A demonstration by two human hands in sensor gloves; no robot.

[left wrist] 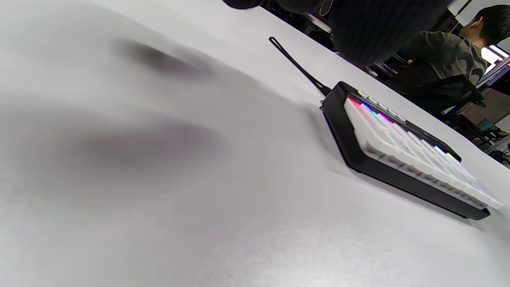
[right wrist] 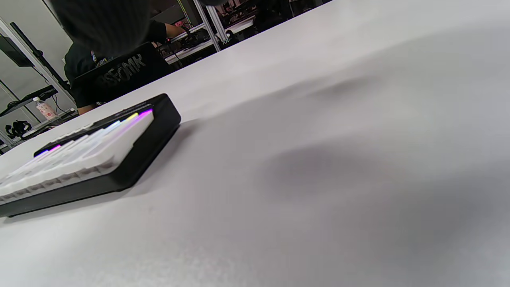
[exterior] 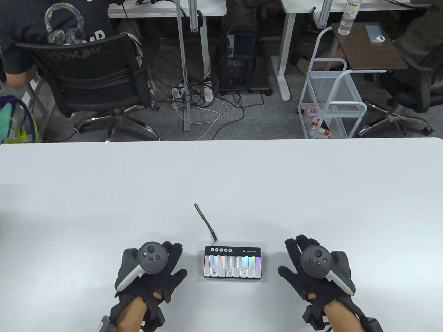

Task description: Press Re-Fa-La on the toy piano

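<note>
Small black toy piano (exterior: 232,263) lies on white tabletop (exterior: 221,180), long axis three-to-nine, antenna toward eleven. Left hand (exterior: 148,273) and right hand (exterior: 316,271) rest flat, fingers spread, holding nothing.

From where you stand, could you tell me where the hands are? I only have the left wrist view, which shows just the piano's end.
Observer: Both rest on the table, the left hand left of the toy piano, the right hand right of it, neither touching it.
Operator: Are the target keys marked?
Observer: Yes, three white keys carry labels: Re, Fa, La.
Operator: Is it powered?
Observer: Its keys glow in rainbow colours.
</note>
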